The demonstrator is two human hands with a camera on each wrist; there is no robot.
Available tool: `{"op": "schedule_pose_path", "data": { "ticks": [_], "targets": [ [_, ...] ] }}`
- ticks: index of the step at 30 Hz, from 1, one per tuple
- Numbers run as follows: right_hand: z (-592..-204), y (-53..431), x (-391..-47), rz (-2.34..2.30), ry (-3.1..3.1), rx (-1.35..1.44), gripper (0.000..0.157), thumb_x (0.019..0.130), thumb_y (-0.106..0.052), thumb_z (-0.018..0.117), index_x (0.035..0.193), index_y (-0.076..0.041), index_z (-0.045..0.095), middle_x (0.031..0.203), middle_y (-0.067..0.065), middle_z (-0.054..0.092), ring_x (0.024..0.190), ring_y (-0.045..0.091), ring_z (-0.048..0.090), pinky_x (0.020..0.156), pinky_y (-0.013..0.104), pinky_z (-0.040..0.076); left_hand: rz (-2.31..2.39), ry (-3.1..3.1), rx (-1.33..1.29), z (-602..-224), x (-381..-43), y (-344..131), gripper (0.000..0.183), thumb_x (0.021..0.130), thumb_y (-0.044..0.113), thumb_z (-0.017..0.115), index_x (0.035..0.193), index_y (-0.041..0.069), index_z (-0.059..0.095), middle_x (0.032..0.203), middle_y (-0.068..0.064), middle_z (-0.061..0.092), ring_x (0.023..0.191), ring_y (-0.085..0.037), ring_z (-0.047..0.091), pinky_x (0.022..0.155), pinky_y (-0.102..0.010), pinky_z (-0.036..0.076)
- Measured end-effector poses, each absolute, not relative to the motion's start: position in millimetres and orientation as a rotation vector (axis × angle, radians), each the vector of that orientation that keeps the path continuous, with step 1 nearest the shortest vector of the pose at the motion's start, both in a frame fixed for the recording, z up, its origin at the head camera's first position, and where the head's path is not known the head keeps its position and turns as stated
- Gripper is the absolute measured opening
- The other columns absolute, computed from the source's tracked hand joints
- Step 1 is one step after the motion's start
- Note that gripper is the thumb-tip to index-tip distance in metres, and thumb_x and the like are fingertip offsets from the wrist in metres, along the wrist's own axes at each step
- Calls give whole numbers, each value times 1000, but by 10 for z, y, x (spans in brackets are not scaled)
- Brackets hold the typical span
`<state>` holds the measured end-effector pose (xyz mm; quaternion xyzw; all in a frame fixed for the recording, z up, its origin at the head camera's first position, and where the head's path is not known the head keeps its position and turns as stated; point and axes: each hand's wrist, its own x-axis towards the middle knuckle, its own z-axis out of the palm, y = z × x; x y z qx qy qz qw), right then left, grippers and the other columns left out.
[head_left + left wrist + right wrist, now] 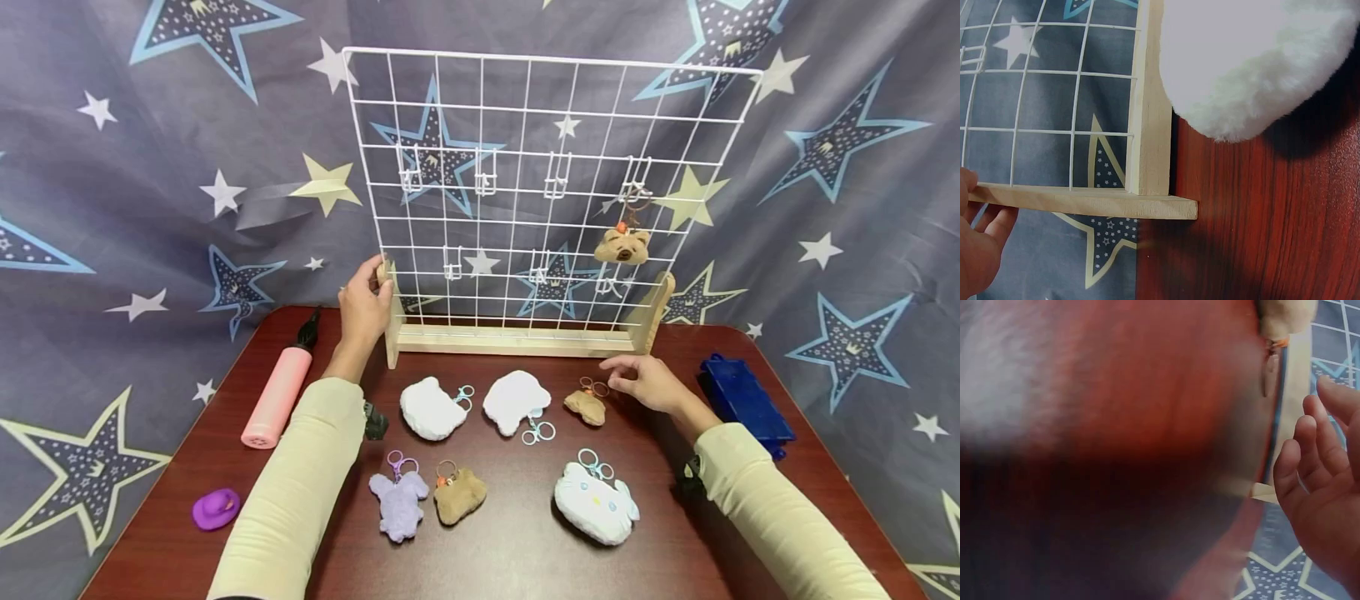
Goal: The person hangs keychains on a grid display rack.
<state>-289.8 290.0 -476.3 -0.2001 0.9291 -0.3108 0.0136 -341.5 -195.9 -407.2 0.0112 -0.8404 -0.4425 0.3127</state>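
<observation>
My left hand (363, 307) grips the wooden side post (392, 325) of a white wire grid rack (555, 59). In the left wrist view, its fingers (1000, 225) wrap around the edge of that post. Just right of a small brown plush keychain (586, 408), my right hand (647, 383) hovers with loosely bent fingers and nothing in them. A brown bear plush keychain (622, 247) hangs from an upper hook at the rack's right. Two white plush keychains (432, 410) (515, 402) lie before the rack's wooden base (517, 340).
Nearer me lie a purple plush keychain (401, 507), another brown one (460, 497) and a white cat-faced one (596, 504). At left are a pink bottle (277, 398) and a small purple hat (216, 509). A blue plastic piece (746, 402) sits at right. Several white hooks (556, 185) dot the grid.
</observation>
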Motion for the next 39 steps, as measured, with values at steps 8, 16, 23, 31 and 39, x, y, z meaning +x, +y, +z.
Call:
{"op": "schedule_pose_path", "data": {
  "ticks": [8,16,23,31,39],
  "targets": [
    [-4911,2930,-2932,-913,2866,-597,28,91,-11,74,119,-7,73,84,-1,73,76,8,62,74,25,48,-1170,-2217,24,-4062,-3415,-1949,44,93,8,68,136,14,65,116,-16,76,103,-33,73,101,-48,49],
    [-4923,2907,-2948,-853,2859,-605,28,89,-8,75,117,-5,74,78,-3,70,69,6,58,67,22,45,-1153,-2207,21,-4021,-3397,-1933,44,92,7,69,135,12,65,115,-17,76,102,-34,73,99,-49,51],
    [-4918,2859,-2945,-855,2877,-630,24,86,-5,76,110,-7,75,73,-4,66,66,7,55,63,22,42,-1138,-2202,22,-4009,-3403,-1948,43,92,7,69,135,11,65,114,-17,76,102,-34,73,99,-50,51],
    [-4929,2849,-2935,-937,2858,-628,22,80,1,79,96,-9,67,80,2,66,71,8,57,67,23,45,-1157,-2205,27,-4048,-3405,-1953,44,92,8,69,136,12,65,115,-17,76,102,-34,74,98,-49,52],
    [-4848,2894,-2898,-981,2782,-705,18,85,-2,77,100,-11,74,81,0,75,74,4,63,68,21,48,-1153,-2207,16,-4080,-3400,-1970,44,91,9,69,135,12,65,114,-17,76,101,-34,74,99,-50,50]
  ]
}}
